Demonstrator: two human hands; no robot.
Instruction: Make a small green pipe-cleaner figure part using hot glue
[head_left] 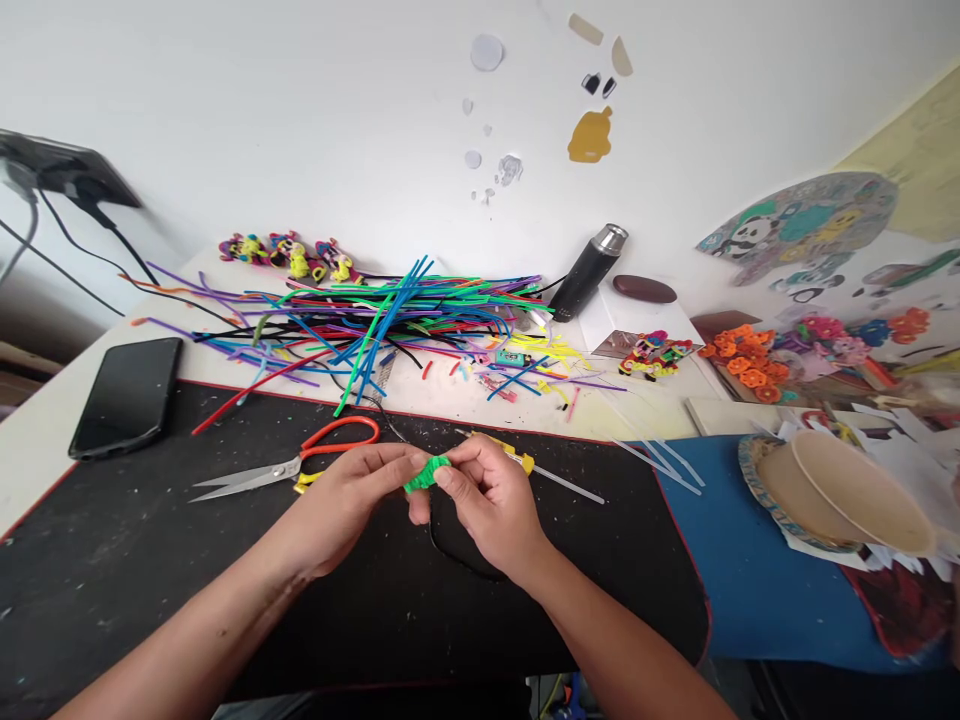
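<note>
Between my two hands, above the black mat [352,600], is a small green coil of pipe cleaner [427,473]. My left hand [367,490] pinches its left end with thumb and fingers. On the other end my right hand [491,495] is closed, thumb pressed against the coil. Just behind my left hand lie red-handled scissors [281,470], blades pointing left. A yellow glue gun [517,458] with a clear glue stick out of its back is partly hidden behind my right hand. Its dark cord [457,562] runs under my hands.
A big heap of coloured pipe cleaners [405,315] lies along the back. A phone [126,395] rests at left. A black thermos [590,272] leans near a white box [637,312]. Pipe-cleaner figures [296,257] sit against the wall. Bowls [862,490] stand at right.
</note>
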